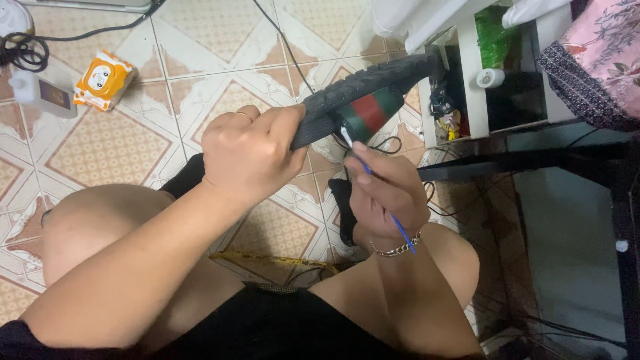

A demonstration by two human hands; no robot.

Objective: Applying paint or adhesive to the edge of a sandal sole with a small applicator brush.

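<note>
Black sandal (363, 90) held in mid-air above the tiled floor (100, 143), sole side up, treaded sole facing the camera. Long axis runs from near-left, inside the left hand (250, 150), up to far-right, where the tip ends by the white shelf unit (467, 73). Green and red striped strap (367, 113) hangs under the sole, turned toward the person.

Left hand: fingers clenched over the near end of the sandal, thumb underneath; judged to be steadying it so the strap stays exposed.

Right hand (383, 193): fingers pinched round a thin blue paintbrush (380, 193), pen-style. White brush tip touches the near edge of the strap; handle slants down and right past a chain bracelet (397, 250) on the wrist. The low hand position likely allows fine control.

Surroundings: person seated, bare knees either side. Orange tissue pack (103, 80) lies far-left on the floor, beside a small white box (40, 93) and black cable (23, 50). Floral cloth (593, 60) at far right
</note>
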